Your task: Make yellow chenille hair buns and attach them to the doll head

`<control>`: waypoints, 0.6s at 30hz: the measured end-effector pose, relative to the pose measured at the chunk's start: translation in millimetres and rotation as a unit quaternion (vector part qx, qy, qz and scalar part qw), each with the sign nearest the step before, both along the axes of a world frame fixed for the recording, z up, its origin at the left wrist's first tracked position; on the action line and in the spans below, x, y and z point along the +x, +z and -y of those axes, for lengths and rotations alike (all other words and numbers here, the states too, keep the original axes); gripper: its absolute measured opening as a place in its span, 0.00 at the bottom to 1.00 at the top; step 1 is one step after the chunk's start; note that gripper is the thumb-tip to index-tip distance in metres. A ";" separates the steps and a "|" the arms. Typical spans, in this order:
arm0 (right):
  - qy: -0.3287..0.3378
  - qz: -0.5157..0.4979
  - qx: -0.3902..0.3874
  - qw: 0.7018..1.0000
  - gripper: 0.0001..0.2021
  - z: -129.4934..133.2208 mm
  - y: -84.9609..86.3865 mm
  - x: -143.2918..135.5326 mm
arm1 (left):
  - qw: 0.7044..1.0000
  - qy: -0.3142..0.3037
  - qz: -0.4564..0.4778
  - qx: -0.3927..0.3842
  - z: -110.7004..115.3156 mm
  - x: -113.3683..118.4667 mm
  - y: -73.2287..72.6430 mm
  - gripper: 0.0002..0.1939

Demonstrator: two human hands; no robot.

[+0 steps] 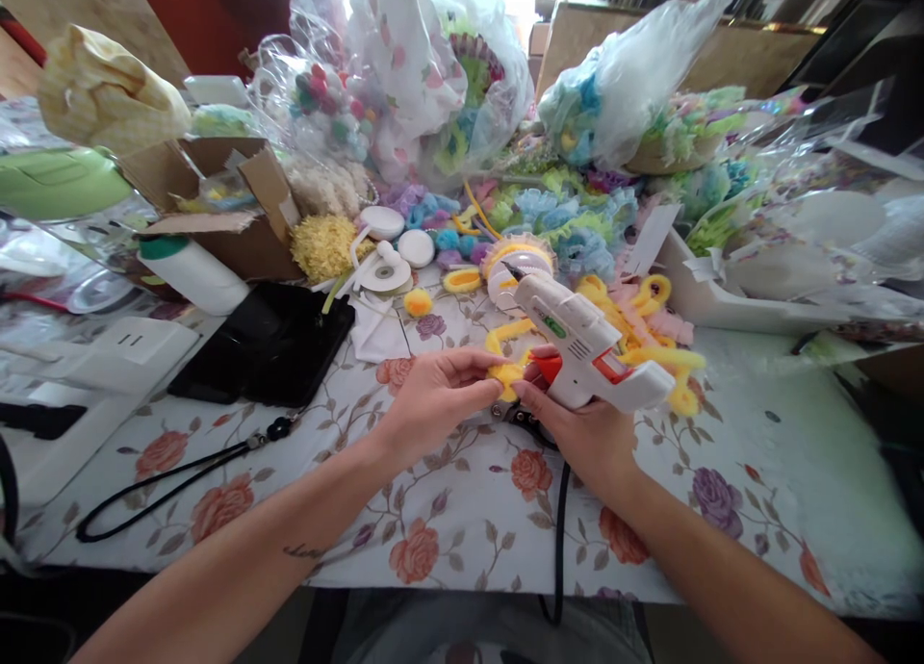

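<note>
My left hand [440,395] is closed, thumb and fingertips pinching a small yellow fuzzy pipe-cleaner piece [507,375]. My right hand [588,443] is wrapped around a white hot glue gun [574,327] with a red trigger, its dark nozzle pointing up and to the left. The right thumb tip also meets the yellow piece, close to the left fingertips. The right fingers are mostly hidden behind the gun. A black cord [562,520] hangs below the right hand over the table's front edge. Beyond the gun's nozzle stands a round whitish item with a frilled yellow rim [518,265].
Yellow pipe cleaners [650,342] lie right of the gun. An orange pompom [417,303], a ribbon spool [382,271] and a black tablet-like case [264,346] sit to the left. Bags of craft pieces [411,77] fill the back; a white foam box [729,303] stands right.
</note>
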State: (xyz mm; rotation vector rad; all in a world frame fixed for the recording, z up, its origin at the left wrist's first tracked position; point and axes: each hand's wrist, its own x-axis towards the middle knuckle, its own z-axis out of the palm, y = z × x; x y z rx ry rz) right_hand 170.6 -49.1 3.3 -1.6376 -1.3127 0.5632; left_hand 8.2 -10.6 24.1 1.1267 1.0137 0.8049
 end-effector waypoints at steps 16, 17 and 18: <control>-0.004 0.016 0.010 1.000 0.13 1.2 -2.1 0.5 | 0.994 -0.044 0.077 -0.065 -6.0 -3.2 -7.1 0.07; -0.008 -0.005 0.006 1.000 0.14 -0.1 -0.2 0.7 | 0.991 -0.058 0.092 -0.074 -7.0 -4.0 -8.6 0.08; -0.011 -0.026 0.001 1.000 0.15 -1.4 1.6 0.9 | 0.988 -0.071 0.108 -0.080 -7.7 -4.6 -9.7 0.08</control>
